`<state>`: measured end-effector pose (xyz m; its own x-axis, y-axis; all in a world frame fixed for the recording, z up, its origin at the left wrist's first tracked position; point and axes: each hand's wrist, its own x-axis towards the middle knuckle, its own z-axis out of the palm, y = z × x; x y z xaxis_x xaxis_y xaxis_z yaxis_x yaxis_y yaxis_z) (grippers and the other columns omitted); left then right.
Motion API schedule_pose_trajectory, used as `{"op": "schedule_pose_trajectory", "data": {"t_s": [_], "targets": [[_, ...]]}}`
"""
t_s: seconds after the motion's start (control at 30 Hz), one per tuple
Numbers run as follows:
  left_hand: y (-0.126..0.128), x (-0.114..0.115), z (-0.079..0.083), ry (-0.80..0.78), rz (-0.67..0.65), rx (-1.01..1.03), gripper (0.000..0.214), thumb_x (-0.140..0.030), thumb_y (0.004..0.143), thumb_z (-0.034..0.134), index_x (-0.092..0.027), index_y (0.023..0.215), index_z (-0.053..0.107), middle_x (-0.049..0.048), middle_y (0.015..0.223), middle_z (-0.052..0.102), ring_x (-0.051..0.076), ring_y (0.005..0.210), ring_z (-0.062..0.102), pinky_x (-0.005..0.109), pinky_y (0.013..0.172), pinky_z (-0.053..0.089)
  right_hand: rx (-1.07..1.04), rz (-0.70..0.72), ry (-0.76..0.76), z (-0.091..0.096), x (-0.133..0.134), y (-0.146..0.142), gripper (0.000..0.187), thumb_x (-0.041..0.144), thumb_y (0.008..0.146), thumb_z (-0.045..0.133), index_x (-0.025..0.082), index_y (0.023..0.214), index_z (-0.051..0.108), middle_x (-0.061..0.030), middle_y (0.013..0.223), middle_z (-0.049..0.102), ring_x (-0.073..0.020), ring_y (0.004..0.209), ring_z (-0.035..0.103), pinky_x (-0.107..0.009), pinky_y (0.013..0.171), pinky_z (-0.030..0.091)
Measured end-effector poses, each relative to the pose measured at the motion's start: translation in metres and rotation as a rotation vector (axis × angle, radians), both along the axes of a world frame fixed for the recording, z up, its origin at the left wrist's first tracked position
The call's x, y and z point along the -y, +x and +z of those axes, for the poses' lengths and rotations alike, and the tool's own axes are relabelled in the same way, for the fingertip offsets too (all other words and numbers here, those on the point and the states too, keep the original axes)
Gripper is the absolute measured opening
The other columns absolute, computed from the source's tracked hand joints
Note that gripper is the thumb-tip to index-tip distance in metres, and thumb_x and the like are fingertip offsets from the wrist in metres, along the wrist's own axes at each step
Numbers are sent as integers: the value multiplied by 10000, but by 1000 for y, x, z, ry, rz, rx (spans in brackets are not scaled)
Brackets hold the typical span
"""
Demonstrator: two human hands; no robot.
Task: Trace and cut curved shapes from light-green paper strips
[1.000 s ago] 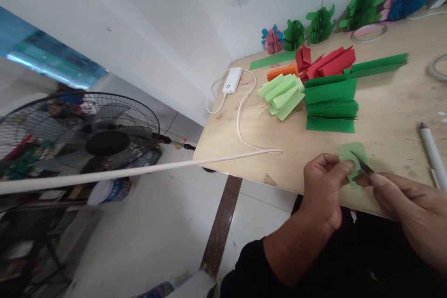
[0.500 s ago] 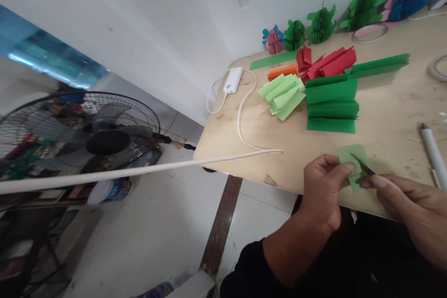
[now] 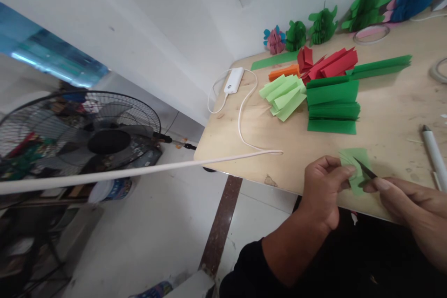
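My left hand (image 3: 324, 181) pinches a piece of light green paper (image 3: 359, 156) between thumb and fingers, over the table's front edge. Curved lines, like cut edges, show in the paper beside the thumb. In my right hand (image 3: 401, 195) are what look like scissors (image 3: 366, 170); one dark pointed blade lies across the paper, while the handles are hidden in my fingers. Beyond my hands lie pleated dark green paper (image 3: 331, 109), pleated light green paper (image 3: 284, 95), folded red paper (image 3: 335, 65) and a folded orange strip (image 3: 284, 72).
Several paper figures (image 3: 323, 25) stand along the wall. A white power bank (image 3: 233, 80) with a cable (image 3: 240, 123) lies at the table's left; the cable crosses its front edge. A white pen-like tool (image 3: 434, 153) and a tape roll (image 3: 372, 35) are rightward. A fan (image 3: 108, 142) stands left.
The paper and both hands sit slightly lower and to the right in view. The blade remains across the paper, and my grips look the same.
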<state>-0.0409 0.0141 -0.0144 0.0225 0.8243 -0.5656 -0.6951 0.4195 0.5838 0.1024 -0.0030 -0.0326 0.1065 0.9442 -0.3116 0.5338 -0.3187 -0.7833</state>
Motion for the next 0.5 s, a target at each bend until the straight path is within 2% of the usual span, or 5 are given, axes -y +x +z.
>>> {"op": "schedule_pose_trajectory", "data": {"t_s": [0.17,0.27,0.4,0.5], "targets": [[0,-2,-5,0,25,-11,275,-244,480,765,-155,606,536,-15,575,567,82,538,499,228,581,389,6,2,-38,-4,3,4,509,740,610,518,309,734,758,5,835,765,-308,841,693,-416,743,552],[1,-3,-6,0,39,-15,265,-241,476,757,-154,600,540,-16,576,566,81,542,498,229,591,385,5,-5,-29,-1,2,1,512,739,596,524,296,704,759,-4,779,759,-304,750,690,-411,657,548],[1,-4,-5,-8,35,-17,268,-250,468,760,-154,590,541,-16,569,563,82,542,495,232,593,380,21,-22,-24,4,0,-1,522,757,594,497,301,636,747,3,605,708,-266,563,638,-409,571,524],[2,-5,-4,-8,46,-9,278,-250,461,766,-154,587,538,-15,571,564,81,543,496,229,592,380,28,-44,-56,3,2,0,566,774,587,487,286,677,760,-10,632,711,-275,613,651,-380,509,495]]}}
